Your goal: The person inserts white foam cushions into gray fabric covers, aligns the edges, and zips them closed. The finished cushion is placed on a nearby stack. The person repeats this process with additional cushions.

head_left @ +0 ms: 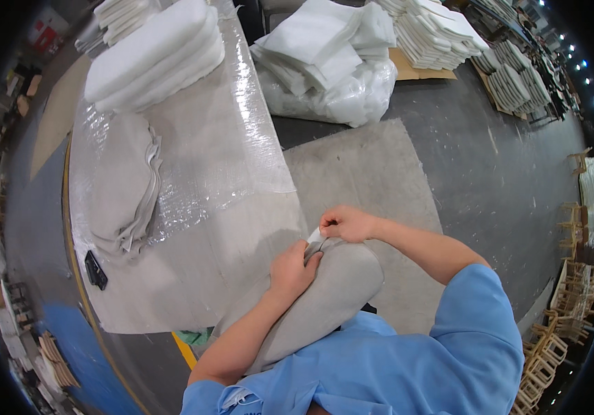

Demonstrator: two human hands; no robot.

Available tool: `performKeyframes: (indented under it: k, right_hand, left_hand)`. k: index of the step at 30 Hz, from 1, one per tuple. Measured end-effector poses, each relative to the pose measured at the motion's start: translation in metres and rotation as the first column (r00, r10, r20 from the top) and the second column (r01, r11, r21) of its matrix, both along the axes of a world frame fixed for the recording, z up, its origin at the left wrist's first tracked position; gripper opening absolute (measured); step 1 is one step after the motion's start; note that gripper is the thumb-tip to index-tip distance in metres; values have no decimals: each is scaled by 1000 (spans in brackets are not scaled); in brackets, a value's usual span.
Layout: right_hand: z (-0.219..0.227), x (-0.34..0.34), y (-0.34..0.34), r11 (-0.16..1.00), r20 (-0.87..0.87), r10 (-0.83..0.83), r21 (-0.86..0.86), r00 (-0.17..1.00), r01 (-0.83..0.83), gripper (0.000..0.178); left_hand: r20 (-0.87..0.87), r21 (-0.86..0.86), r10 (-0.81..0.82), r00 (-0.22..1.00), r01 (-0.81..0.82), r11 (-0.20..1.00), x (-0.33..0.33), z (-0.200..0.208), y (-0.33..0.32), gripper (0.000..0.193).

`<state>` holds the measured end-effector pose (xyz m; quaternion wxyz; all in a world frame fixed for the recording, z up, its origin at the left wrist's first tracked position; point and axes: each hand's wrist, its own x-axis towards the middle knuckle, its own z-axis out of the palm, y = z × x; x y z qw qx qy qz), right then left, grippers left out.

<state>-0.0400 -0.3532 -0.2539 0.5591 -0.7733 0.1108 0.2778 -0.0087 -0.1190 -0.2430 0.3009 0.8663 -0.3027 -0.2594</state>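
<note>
A grey fabric-covered cushion [338,277] lies across my lap and against my front, its far end near the table edge. My left hand [293,270] is closed on the cushion's edge, thumb on top of the fabric. My right hand [347,223] is closed in a pinch at the far end, on a small white strip [315,236] that shows between the two hands. Whether the strip is a tag or a bit of lining, I cannot tell. My right fingertips are partly hidden.
On the plastic-covered table [221,277] lie a stack of grey fabric covers [120,183], a black phone-like object [95,270] and thick white padding [155,59]. Beyond are a plastic bag [338,93] under white sheets and more padding stacks [435,31]. Wooden frames [552,346] stand right.
</note>
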Motion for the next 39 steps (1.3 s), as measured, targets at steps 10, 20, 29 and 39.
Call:
performKeyframes:
  k: [10,20,29,39]
  right_hand:
    - [0,-7,-1,959,-46,-282,10,958,282,26]
    - [-66,-90,140,-169,-429,-882,676,196,717,44]
    - [-81,-66,125,-280,-508,-837,718,205,637,39]
    - [-77,-66,111,-266,-491,-851,711,189,651,68]
  left_hand:
    - [-254,112,-176,951,210,971,42,-17,1,58]
    - [-551,-256,-190,813,53,965,52,-69,33,43]
    - [77,-145,-149,986,159,977,52,-37,14,40]
    - [-335,-92,-236,912,217,972,84,-56,-15,49]
